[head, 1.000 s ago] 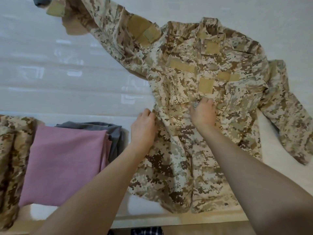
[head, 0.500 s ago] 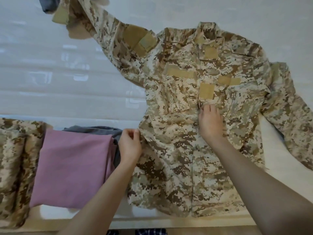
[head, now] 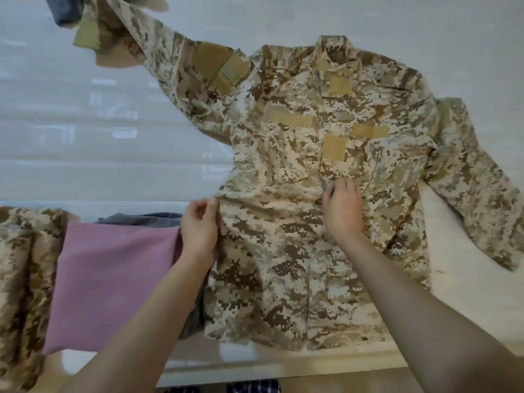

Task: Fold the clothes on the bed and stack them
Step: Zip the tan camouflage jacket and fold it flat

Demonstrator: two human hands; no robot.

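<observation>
1. The left hand (head: 200, 225) pinches the side edge of the jacket (head: 283, 251) between thumb and curled fingers.
2. The right hand (head: 343, 214) pinches the jacket's front opening with curled fingers, just below the chest pockets.
3. The jacket lies front up on the bed (head: 85, 151), spread between and beyond both grips.
4. One sleeve (head: 170, 61) runs far up and left of the left grip; the other sleeve (head: 476, 188) lies right of the right grip.
5. Just left of the left grip lies a folded pink cloth (head: 113, 279) on a grey cloth (head: 141, 218), with a camouflage pile (head: 19, 279) further left.
</observation>
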